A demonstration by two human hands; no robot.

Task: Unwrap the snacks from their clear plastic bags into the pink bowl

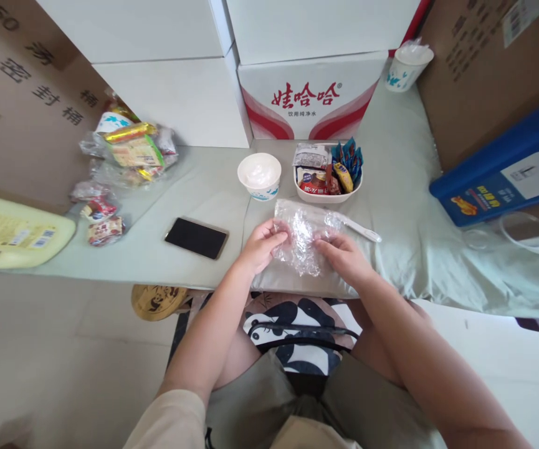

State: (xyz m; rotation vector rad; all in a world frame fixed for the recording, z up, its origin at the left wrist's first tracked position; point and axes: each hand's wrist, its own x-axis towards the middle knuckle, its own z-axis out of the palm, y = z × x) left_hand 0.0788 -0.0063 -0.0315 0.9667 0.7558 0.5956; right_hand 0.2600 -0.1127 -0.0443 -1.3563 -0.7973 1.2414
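A crinkled clear plastic bag (301,240) is stretched between my two hands over the front of the cloth-covered table. My left hand (265,243) pinches its left side, and my right hand (341,254) grips its right side. Just beyond it lies a white pen-like stick (360,229), partly covered by the plastic. A white paper cup (260,178) with blue leaf print stands behind, clear plastic inside it. To its right, a white tray (328,197) holds several wrapped snacks, including blue packets (349,159).
A black phone (197,237) lies left of my hands. Bagged snacks (133,149) and loose packets (104,227) sit farther left, near a yellow jug (21,231). Boxes (313,93) line the back. A blue jug (507,168) and another cup (408,65) are right.
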